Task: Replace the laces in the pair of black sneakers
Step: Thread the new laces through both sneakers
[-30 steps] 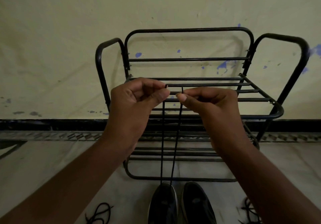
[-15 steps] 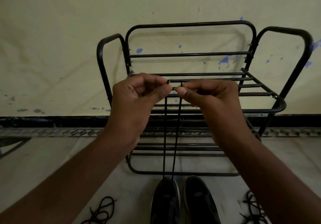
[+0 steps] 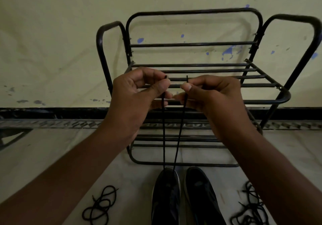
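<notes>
Two black sneakers stand side by side on the floor at the bottom, the left sneaker [image 3: 166, 195] and the right sneaker [image 3: 202, 196]. A black lace [image 3: 164, 137] rises taut in two strands from the toe end of the left sneaker. My left hand [image 3: 137, 92] pinches one lace tip between thumb and forefinger. My right hand [image 3: 212, 94] pinches the other tip. Both tips stick up level, a short gap apart, in front of the rack.
A black metal shoe rack [image 3: 191, 45] stands against the cream wall behind the sneakers. A loose black lace [image 3: 99, 205] lies coiled on the floor at the left. Another tangle of black lace [image 3: 250, 209] lies at the right, partly behind my right forearm.
My hands have stayed pinching the lace tips and moved slightly apart. The view has tipped down, showing more of the sneakers and the loose laces.
</notes>
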